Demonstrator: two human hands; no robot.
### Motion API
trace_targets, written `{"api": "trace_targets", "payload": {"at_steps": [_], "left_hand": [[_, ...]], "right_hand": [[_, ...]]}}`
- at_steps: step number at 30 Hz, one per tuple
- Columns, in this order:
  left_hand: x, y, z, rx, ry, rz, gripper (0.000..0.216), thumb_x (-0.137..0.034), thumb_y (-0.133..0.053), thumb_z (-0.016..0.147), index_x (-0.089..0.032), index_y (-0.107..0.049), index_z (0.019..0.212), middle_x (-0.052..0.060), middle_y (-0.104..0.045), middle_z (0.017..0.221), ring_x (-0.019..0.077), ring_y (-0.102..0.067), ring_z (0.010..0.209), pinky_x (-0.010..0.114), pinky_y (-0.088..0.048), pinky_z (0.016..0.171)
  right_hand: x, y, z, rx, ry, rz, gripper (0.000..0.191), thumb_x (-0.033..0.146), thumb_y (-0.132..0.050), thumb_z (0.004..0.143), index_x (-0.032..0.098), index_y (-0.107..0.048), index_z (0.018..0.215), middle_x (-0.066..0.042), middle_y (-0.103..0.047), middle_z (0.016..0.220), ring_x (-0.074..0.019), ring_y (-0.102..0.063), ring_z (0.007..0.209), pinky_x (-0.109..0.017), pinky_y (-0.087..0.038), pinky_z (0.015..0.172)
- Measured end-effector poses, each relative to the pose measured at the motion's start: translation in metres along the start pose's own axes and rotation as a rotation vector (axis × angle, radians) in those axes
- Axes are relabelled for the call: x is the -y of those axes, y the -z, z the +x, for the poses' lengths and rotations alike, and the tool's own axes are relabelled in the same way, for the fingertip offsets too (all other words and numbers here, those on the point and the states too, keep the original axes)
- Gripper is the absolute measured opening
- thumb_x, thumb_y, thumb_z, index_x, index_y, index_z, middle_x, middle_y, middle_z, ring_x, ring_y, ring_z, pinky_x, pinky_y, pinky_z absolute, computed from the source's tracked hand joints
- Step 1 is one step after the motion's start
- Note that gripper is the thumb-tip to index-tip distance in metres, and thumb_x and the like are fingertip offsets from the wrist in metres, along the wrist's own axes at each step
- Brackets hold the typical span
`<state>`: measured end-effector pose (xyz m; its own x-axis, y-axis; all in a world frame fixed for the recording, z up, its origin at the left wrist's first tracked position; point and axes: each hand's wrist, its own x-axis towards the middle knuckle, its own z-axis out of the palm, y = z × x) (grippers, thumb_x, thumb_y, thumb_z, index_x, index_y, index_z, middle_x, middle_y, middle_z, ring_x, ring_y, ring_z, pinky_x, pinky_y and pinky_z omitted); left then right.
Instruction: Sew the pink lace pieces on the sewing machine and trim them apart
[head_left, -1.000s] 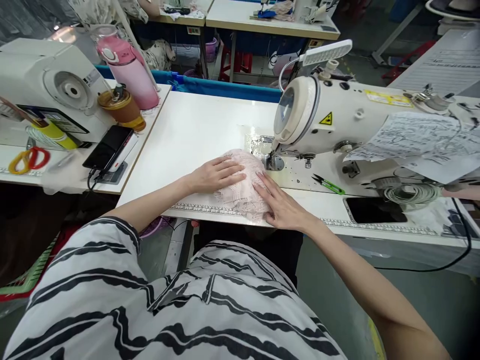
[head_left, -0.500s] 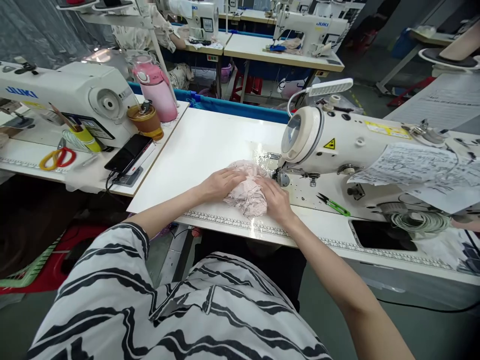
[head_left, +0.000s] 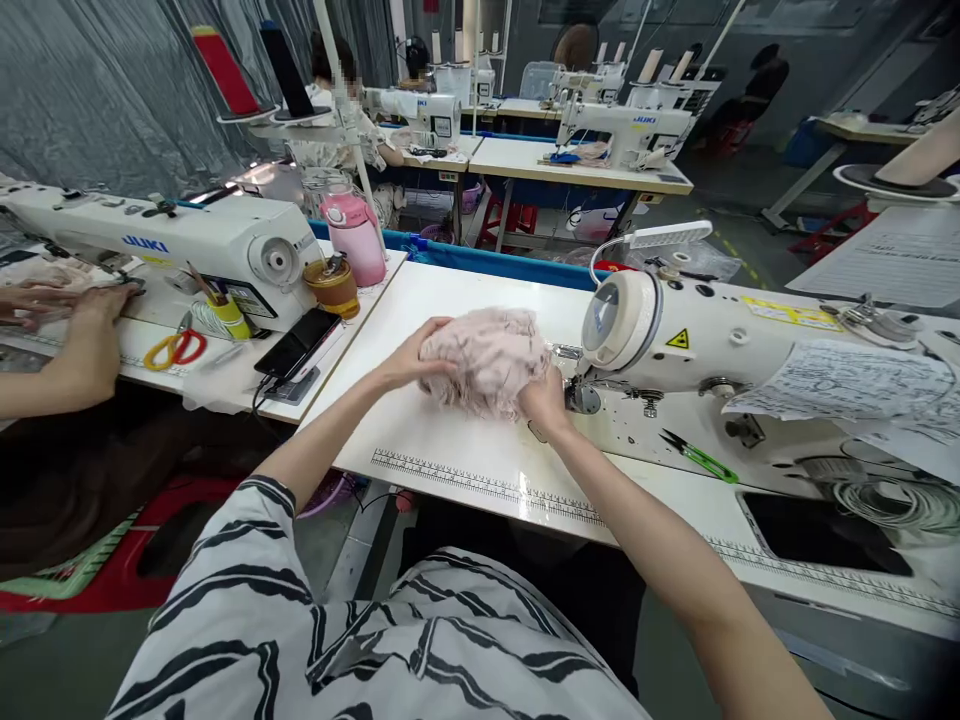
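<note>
A bundle of pale pink lace fabric point(head_left: 487, 360) is lifted off the white sewing table point(head_left: 450, 440), just left of the needle area of the white sewing machine point(head_left: 675, 335). My left hand point(head_left: 411, 362) grips the bundle's left side with curled fingers. My right hand point(head_left: 544, 402) clutches its lower right side, close to the presser foot. Most of my fingers are buried in the lace.
Green thread snips point(head_left: 697, 457) and a dark phone point(head_left: 817, 530) lie on the table to the right, with printed paper point(head_left: 840, 385) on the machine. Left: a second machine point(head_left: 187, 240), pink bottle point(head_left: 352, 240), brown cup point(head_left: 334, 285), phone point(head_left: 296, 342), scissors point(head_left: 172, 350), and a co-worker's hand point(head_left: 94, 310).
My hands went from lying flat on the spread lace to gathering it into a bundle and lifting it off the table. My head tilted up, showing more of the room.
</note>
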<state>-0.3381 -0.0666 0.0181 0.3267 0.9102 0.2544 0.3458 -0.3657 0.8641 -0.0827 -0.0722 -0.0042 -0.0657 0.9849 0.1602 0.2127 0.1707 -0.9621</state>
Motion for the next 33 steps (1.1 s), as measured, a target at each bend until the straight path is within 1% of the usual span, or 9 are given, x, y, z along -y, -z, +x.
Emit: {"api": "trace_targets", "payload": {"at_steps": [4,8,12,16,21,24,26,30,33], "left_hand": [[0.000,0.031,0.019,0.020,0.048,-0.046,0.093,-0.071,-0.071,0.074,-0.017,-0.046,0.145,0.016,-0.055,0.146,0.0378,-0.050,0.138,0.048,-0.043,0.114],[0.017,0.031,0.019,0.026,0.137,-0.006,0.088,-0.072,-0.061,0.082,-0.015,-0.045,0.147,0.017,-0.050,0.153,0.0357,-0.046,0.142,0.048,-0.038,0.118],[0.033,0.022,0.009,0.060,0.206,0.028,0.078,-0.070,-0.052,0.091,-0.012,-0.051,0.143,0.018,-0.055,0.149,0.0363,-0.049,0.140,0.049,-0.040,0.116],[0.031,0.023,0.010,0.101,0.214,0.033,0.074,-0.068,-0.046,0.094,-0.015,-0.051,0.146,0.015,-0.052,0.153,0.0332,-0.049,0.141,0.046,-0.038,0.119],[0.025,0.023,0.017,0.085,0.260,0.088,0.080,-0.072,-0.048,0.091,-0.015,-0.051,0.146,0.015,-0.053,0.152,0.0341,-0.050,0.139,0.045,-0.040,0.117],[0.019,0.021,0.011,-0.009,0.348,0.172,0.083,-0.074,-0.046,0.091,-0.014,-0.047,0.149,0.018,-0.054,0.150,0.0373,-0.050,0.139,0.051,-0.037,0.117],[0.011,0.018,0.003,-0.089,0.374,0.217,0.084,-0.073,-0.043,0.092,-0.015,-0.038,0.154,0.019,-0.052,0.151,0.0364,-0.050,0.139,0.053,-0.036,0.117],[-0.010,0.008,-0.019,-0.149,0.180,0.404,0.083,-0.066,-0.052,0.092,-0.020,-0.030,0.159,0.015,-0.039,0.161,0.0311,-0.040,0.147,0.047,-0.032,0.122],[-0.016,0.000,-0.032,-0.103,-0.055,0.639,0.067,-0.055,-0.055,0.095,-0.022,-0.044,0.153,0.015,-0.035,0.163,0.0321,-0.033,0.151,0.049,-0.029,0.123]], "right_hand": [[0.003,-0.029,0.021,0.036,-0.245,0.183,0.035,0.028,-0.066,0.078,0.020,-0.066,0.112,-0.009,-0.075,0.119,-0.0270,-0.072,0.111,-0.041,-0.063,0.093],[0.002,-0.043,0.017,0.125,-0.424,0.285,0.025,0.027,-0.067,0.082,0.015,-0.067,0.105,-0.014,-0.078,0.107,-0.0256,-0.076,0.098,-0.041,-0.064,0.089],[0.004,-0.032,0.007,0.263,-0.525,0.273,0.029,0.031,-0.073,0.081,0.015,-0.069,0.105,-0.014,-0.079,0.101,-0.0259,-0.076,0.089,-0.040,-0.066,0.077],[0.012,-0.009,0.010,0.339,-0.517,0.184,0.056,0.043,-0.085,0.072,0.021,-0.066,0.120,-0.011,-0.077,0.111,-0.0293,-0.075,0.095,-0.044,-0.066,0.070],[0.021,0.012,0.010,0.294,-0.444,0.091,0.067,0.060,-0.073,0.081,0.026,-0.057,0.137,-0.012,-0.066,0.137,-0.0336,-0.065,0.122,-0.057,-0.054,0.104],[0.023,0.018,0.008,0.169,-0.357,0.027,0.084,0.067,-0.065,0.083,0.032,-0.037,0.154,-0.008,-0.032,0.166,-0.0347,-0.034,0.151,-0.059,-0.035,0.121],[0.021,0.020,0.008,0.125,-0.295,-0.001,0.090,0.062,-0.064,0.084,0.033,-0.026,0.160,-0.005,-0.019,0.171,-0.0336,-0.022,0.156,-0.057,-0.031,0.123],[0.010,0.020,0.011,0.125,-0.250,0.000,0.080,0.043,-0.058,0.085,0.034,-0.029,0.158,-0.001,-0.025,0.169,-0.0294,-0.026,0.155,-0.053,-0.032,0.124],[-0.002,0.023,0.010,0.112,-0.269,-0.066,0.082,0.037,-0.058,0.081,0.034,-0.030,0.158,-0.003,-0.031,0.166,-0.0310,-0.033,0.152,-0.055,-0.034,0.122]]}}
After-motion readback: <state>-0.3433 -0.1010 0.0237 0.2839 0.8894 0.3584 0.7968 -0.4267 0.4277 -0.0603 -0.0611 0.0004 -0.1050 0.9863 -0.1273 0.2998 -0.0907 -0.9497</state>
